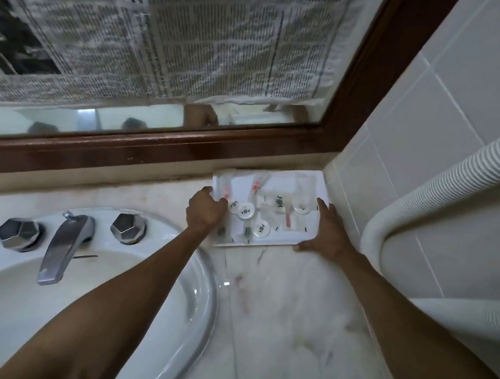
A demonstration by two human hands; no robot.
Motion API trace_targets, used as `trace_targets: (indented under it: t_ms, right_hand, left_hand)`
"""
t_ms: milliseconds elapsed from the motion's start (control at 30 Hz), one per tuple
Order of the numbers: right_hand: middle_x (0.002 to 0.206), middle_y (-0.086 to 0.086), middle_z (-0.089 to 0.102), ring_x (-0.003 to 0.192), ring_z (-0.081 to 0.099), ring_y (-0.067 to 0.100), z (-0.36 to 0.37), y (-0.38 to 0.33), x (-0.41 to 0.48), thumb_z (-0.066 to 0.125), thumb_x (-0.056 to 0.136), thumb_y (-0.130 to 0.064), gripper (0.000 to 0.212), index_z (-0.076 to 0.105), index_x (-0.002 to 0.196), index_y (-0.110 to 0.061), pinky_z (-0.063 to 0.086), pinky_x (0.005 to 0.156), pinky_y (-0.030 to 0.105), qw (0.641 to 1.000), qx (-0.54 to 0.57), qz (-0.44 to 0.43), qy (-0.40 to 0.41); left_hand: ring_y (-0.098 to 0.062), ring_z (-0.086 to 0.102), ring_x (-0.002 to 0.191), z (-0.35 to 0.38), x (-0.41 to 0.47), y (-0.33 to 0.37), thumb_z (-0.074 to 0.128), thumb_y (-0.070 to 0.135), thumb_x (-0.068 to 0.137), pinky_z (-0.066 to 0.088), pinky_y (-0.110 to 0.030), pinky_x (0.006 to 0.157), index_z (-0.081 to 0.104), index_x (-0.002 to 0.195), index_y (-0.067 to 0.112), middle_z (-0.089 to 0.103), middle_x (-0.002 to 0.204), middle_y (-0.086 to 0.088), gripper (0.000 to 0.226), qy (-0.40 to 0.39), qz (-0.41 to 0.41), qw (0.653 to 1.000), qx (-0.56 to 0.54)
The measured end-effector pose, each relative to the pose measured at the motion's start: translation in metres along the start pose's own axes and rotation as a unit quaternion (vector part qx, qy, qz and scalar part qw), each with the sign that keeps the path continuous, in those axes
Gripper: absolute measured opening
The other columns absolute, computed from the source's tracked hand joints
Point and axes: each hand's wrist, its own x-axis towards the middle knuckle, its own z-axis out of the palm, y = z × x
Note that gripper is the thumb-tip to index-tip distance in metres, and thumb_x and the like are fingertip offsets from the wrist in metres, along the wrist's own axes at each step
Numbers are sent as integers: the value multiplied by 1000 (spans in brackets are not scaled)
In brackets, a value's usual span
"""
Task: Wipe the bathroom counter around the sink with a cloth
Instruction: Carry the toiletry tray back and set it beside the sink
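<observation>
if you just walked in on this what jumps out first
Both hands stand out first: the left hand and right hand grip opposite sides of a white tray of small toiletry items in the counter's back right corner. Next, the mirror above, mostly covered with newspaper. At lower left sits the white sink with its chrome faucet; no cloth is visible.

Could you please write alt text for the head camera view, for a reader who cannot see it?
Both hands, left hand and right hand, grip the sides of a white tray of small toiletries in the marble counter's back corner, right of a white sink. No cloth is visible.
</observation>
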Motion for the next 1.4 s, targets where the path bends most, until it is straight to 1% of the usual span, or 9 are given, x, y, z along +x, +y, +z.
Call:
trace_targets:
  t_ms: [133,233,467,667,733,833,967,1200,1400]
  right_hand:
    - [163,12,7,150,9,24,2,8,9,95,54,-23,133,9,156,-14,15,117,31,999,38,-3,25]
    - [162,12,14,150,12,25,3,11,10,95,55,-18,125,18,154,-12,14,119,31,998,45,-10,49]
    - [159,14,25,147,22,28,2,11,5,96,53,-22,118,29,150,-7,19,119,35,997,41,-8,72]
    - [148,12,41,137,40,28,2,-4,-3,92,58,-36,102,41,143,-10,34,112,42,995,32,-43,80]
    - [144,8,47,131,47,24,3,-25,-11,89,64,-37,88,47,137,-11,38,108,39,992,60,-74,85]
    - [131,5,58,115,58,22,7,-70,-23,84,72,-37,67,55,127,-12,47,96,35,983,100,-130,85]
    - [123,1,62,96,65,18,26,-138,-39,76,80,-43,50,60,120,-17,53,85,36,971,131,-189,58]
    - [114,-2,65,85,66,13,92,-274,-78,71,83,-46,42,62,113,-19,53,82,34,954,114,-278,16]
    - [115,-8,64,89,66,13,182,-378,-127,68,86,-46,35,63,112,-22,51,69,26,938,107,-328,-31]
  left_hand:
    - [-35,60,119,6,-3,4,59,30,95,44,-35,96,58,133,8,67,128,-14,44,16,-8,999,-31]
    - [-34,61,118,10,-5,8,59,37,96,45,-36,97,59,133,10,67,129,-12,46,4,-9,999,-50]
    - [-34,55,128,6,-6,6,62,37,95,44,-38,107,49,144,5,58,142,-13,60,-52,-9,996,-66]
    - [-32,57,127,-20,-15,-3,57,29,98,41,-34,104,37,151,3,64,133,-17,62,-70,57,995,46]
    - [-28,65,112,-40,-28,-7,59,27,98,46,-32,96,44,149,9,62,135,-13,56,-48,118,990,63]
    - [-16,70,84,-77,-50,-24,58,25,98,48,-25,80,57,138,18,72,117,-3,41,-30,180,981,61]
    - [-9,72,71,-134,-78,-60,56,33,94,58,-25,74,66,122,30,74,95,8,30,-7,209,977,38]
    - [-8,68,68,-241,-104,-133,56,29,98,57,-30,65,65,124,28,73,91,7,28,72,218,973,15]
    - [-10,70,70,-341,-122,-234,56,35,95,59,-37,77,66,120,34,71,95,11,26,118,186,975,11]
